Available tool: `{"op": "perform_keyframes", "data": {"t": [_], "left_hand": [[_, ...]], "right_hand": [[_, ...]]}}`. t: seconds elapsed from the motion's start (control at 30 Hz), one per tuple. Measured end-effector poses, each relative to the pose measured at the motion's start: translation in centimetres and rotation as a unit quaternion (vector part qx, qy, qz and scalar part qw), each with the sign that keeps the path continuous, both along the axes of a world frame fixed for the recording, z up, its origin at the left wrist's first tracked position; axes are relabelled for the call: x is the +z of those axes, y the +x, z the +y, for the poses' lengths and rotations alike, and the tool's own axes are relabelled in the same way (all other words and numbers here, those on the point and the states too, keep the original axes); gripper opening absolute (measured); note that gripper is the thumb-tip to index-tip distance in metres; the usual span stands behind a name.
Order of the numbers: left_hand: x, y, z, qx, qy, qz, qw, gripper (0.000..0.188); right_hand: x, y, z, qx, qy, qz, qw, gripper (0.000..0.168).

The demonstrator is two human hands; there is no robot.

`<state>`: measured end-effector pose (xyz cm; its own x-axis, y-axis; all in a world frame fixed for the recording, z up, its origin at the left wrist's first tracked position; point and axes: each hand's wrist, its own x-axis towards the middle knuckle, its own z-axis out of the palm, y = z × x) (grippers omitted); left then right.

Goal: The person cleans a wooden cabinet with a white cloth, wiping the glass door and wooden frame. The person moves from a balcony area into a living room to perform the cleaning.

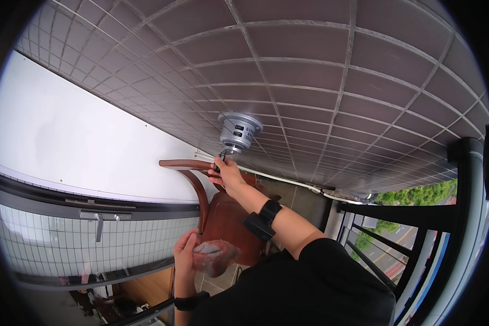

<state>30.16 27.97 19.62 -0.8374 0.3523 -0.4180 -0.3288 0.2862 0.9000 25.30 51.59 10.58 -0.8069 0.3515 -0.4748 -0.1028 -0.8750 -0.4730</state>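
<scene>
A silver-grey hand-crank winder (238,130) is fixed to the tiled wall in front of me and bears writing. My right hand (227,173) is raised to it, with the fingers closed around its black crank handle (218,163). Lower down on the left, my left hand (184,248) holds a fluffy pink-and-grey cloth item (214,256) by its edge; whether it is a sock or a cloth I cannot tell. That item hangs in front of a reddish-brown wooden chair (226,216), whose curved armrest (183,164) reaches up beside my right hand.
Dark tiles (301,73) cover the wall, with thin cables running across them toward the winder. A white panel (85,134) stands left, above a glazed window with a metal handle (99,228). A white pipe (285,181) follows the wall's base. Black railings (403,212) are at right.
</scene>
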Motion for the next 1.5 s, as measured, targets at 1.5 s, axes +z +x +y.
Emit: {"op": "perform_keyframes", "data": {"t": [1.5], "left_hand": [[-1.3, 0.7, 1.0, -0.028, -0.006, -0.012, 1.0, 0.019]], "right_hand": [[4.4, 14.6, 2.5, -0.165, 0.024, 0.268, 0.949, 0.033]]}}
